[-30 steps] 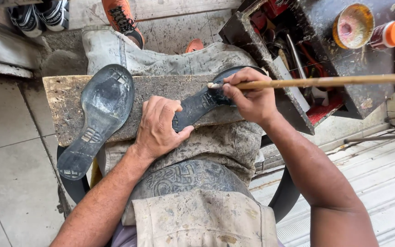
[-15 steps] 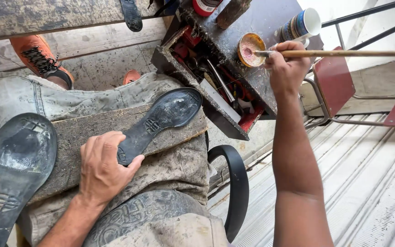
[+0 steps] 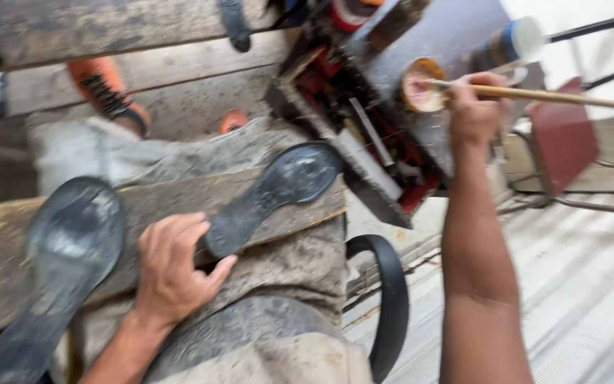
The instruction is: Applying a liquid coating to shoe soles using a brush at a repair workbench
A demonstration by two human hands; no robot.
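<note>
My left hand [image 3: 172,267] rests flat on a wooden board [image 3: 172,199] across my lap, its thumb against the heel end of a dark shoe sole [image 3: 271,195] lying tread up. A second, larger black sole [image 3: 62,263] lies on the board's left end. My right hand [image 3: 474,110] is stretched out to the upper right, gripping a long wooden stick [image 3: 556,96] whose tip sits in a small round tin [image 3: 421,85] of pale glue on a tilted dark box top.
An open toolbox [image 3: 364,149] with red parts and tools stands ahead. A white-lidded can [image 3: 516,43] sits beyond the tin. A black curved strap [image 3: 392,299] hangs by my lap. A foot in an orange shoe [image 3: 104,92] stands at upper left. Reddish metal frame [image 3: 563,139] at right.
My right hand has carried the stick away from the smaller sole and out to the glue tin. The left hand has stayed on the board beside the sole.
</note>
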